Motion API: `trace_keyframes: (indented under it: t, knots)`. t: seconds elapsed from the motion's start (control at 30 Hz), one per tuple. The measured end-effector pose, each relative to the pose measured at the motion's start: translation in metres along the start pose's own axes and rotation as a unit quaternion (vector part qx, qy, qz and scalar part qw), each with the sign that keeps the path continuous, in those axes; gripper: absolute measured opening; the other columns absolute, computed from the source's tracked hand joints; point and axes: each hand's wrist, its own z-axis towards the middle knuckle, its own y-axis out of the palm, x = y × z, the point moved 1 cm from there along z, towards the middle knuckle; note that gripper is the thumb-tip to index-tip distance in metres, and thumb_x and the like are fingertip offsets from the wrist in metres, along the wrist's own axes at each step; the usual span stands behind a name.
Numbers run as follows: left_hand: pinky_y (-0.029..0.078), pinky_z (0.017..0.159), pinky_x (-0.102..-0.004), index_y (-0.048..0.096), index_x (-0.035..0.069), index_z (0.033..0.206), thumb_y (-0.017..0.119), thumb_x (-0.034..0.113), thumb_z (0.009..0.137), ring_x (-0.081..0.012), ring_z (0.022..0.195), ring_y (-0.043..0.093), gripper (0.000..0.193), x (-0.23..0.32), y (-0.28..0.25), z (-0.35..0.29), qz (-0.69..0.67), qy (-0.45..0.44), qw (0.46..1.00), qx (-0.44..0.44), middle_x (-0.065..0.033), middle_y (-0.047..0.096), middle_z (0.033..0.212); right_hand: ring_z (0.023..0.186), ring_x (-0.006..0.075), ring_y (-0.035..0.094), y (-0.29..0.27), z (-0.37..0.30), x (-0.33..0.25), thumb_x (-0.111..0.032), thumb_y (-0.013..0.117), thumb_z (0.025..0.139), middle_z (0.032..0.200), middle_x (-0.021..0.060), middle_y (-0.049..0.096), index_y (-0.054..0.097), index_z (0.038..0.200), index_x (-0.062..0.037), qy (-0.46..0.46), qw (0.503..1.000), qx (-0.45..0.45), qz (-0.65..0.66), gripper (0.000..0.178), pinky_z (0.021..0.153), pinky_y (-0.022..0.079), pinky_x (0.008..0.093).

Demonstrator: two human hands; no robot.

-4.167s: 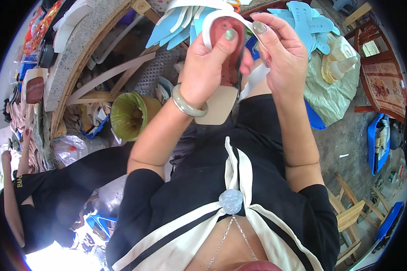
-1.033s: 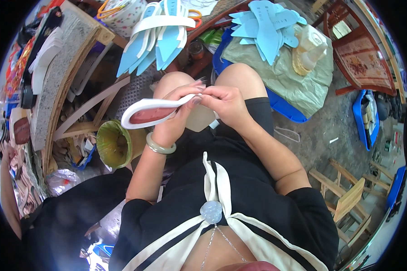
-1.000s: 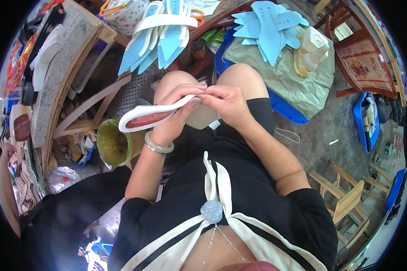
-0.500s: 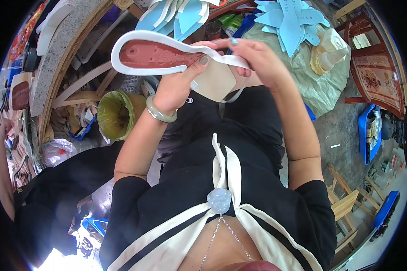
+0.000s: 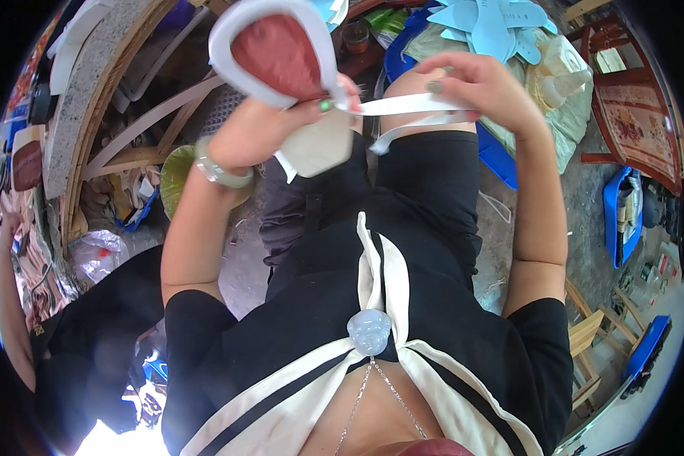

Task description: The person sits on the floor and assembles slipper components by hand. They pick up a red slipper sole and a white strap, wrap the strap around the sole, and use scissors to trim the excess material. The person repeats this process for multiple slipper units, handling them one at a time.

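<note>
My left hand (image 5: 254,133) grips a shoe sole with a reddish-brown upper face (image 5: 277,57) and a beige end (image 5: 317,148); the hand covers its middle. A white strip (image 5: 403,105) runs around the reddish part's edge and leads off toward the right. Over my right thigh, my right hand (image 5: 482,91) has the strip pinched between its fingers, stretched nearly straight between both hands. The strip's loose tail (image 5: 414,128) doubles back and hangs below. Motion blurs the sole somewhat.
Light-blue sole-shaped pieces (image 5: 501,26) and a plastic bottle (image 5: 564,83) rest on a pale green sack at far right. A wooden chair (image 5: 634,121) stands beyond. On the left are a lined bin (image 5: 176,178), a workbench edge (image 5: 91,99) and another person's arm (image 5: 11,296).
My hands have drawn apart, left hand to the left, right hand to the right. The sole has tilted up, and the strip between my hands has straightened, with more of its length showing.
</note>
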Motion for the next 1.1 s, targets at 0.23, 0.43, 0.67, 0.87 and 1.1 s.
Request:
trace_keyframes:
  t: [0.23,0.43,0.67,0.87,1.1]
  knots:
    - [0.04,0.093,-0.0289,0.056,0.001,0.112,0.05,0.009,0.088,-0.015,0.104,0.055,0.026,-0.007,-0.033,-0.016,0.044,0.001,0.998,-0.034,-0.006,0.061,0.106,0.066,0.0025,0.051,-0.069,-0.049,0.11,-0.02,0.064,0.086,0.075,-0.0061,0.061,0.069,0.099,-0.0031,0.119,0.99,0.078,0.025,0.022,0.061,0.043,0.0174]
    - [0.042,0.092,-0.0267,0.056,-0.002,0.116,0.052,0.0,0.089,-0.0141,0.105,0.056,0.028,-0.015,-0.025,0.001,0.09,0.0,0.996,-0.028,-0.0085,0.062,0.11,0.075,0.0132,0.064,-0.052,-0.053,0.163,-0.02,0.067,0.081,0.08,0.0101,0.07,0.072,0.093,-0.0031,0.121,0.968,0.089,-0.202,0.022,0.072,0.049,0.0271]
    - [0.048,0.09,-0.0337,0.053,-0.002,0.12,0.051,0.007,0.089,-0.0206,0.102,0.062,0.033,-0.045,0.006,0.04,-0.134,-0.01,0.988,0.073,-0.0119,0.064,0.109,0.088,0.0309,0.063,-0.051,0.152,0.066,-0.018,0.059,0.084,0.095,0.0128,0.067,0.066,0.099,-0.0037,-0.228,0.902,0.271,-0.245,0.022,0.076,0.05,0.0355]
    - [0.049,0.092,-0.0368,0.038,-0.003,0.135,0.053,0.002,0.087,-0.0254,0.104,0.062,0.051,-0.047,0.02,0.051,-0.287,-0.028,0.95,0.117,-0.0172,0.064,0.11,0.083,0.0302,0.063,-0.064,0.297,0.059,-0.007,0.065,0.074,0.086,0.011,0.065,0.059,0.097,-0.0058,-0.259,0.868,0.091,-0.414,0.024,0.072,0.049,0.037]
    - [0.042,0.098,-0.0318,0.033,0.001,0.14,0.044,0.004,0.091,-0.0191,0.111,0.056,0.05,-0.058,0.01,0.058,-0.292,-0.03,0.95,0.109,-0.0125,0.063,0.115,0.076,0.0275,0.063,-0.065,0.32,0.05,-0.005,0.068,0.07,0.08,0.0099,0.064,0.048,0.094,-0.0061,-0.18,0.904,-0.014,-0.388,0.032,0.066,0.049,0.0379]
